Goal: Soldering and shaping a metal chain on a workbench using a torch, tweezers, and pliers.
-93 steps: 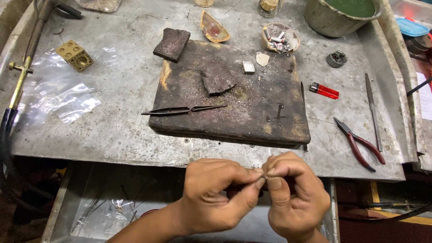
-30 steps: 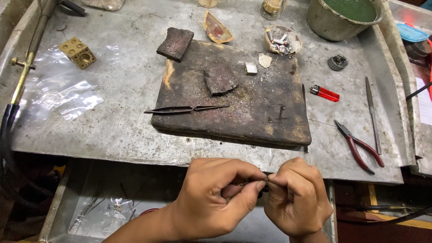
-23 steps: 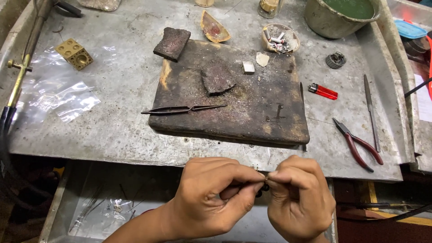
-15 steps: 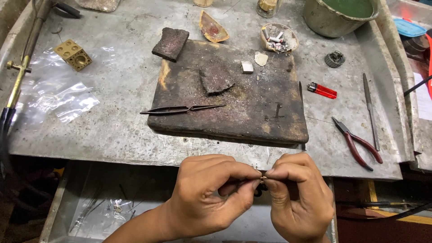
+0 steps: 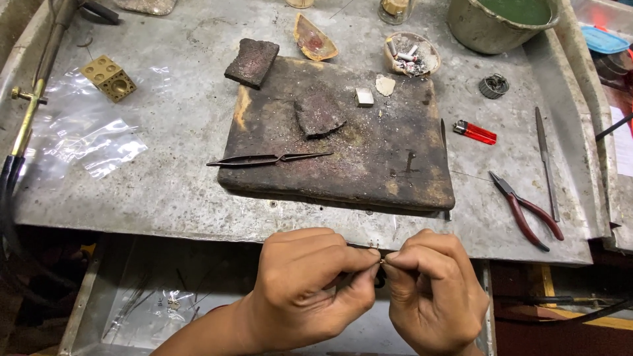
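Two bare hands meeting low in the view, just in front of the bench (image 5: 165,198) edge: left hand (image 5: 310,290) and right hand (image 5: 435,296), knuckles up, thumb and forefinger of each pinched together on one tiny piece (image 5: 382,261) held between the two sets of fingertips. Too small to identify; a glint of yellow metal, nothing more. Both pinches closed tight on it, fingertips almost touching across the gap. Apparently mid-step in fine handwork, bending or fitting the piece by fingertip pressure alone, no tool in either hand. Next move, by the look of it, calling for a steady grip and very small, controlled force, with the piece kept above the tray (image 5: 132,310) below the bench in case of a slip. Behind the hands, on the grey metal benchtop, a dark scorched block (image 5: 369,165) with tweezers (image 5: 264,159) lying on its near left part and a small charred slab (image 5: 319,113) near its middle. Right of the block, a red lighter (image 5: 476,132), red-handled pliers (image 5: 527,211) and a slim file (image 5: 546,161), all well apart from the hands. Far left, a brass cube (image 5: 109,78) with round hollows, beside crumpled clear plastic (image 5: 86,142).
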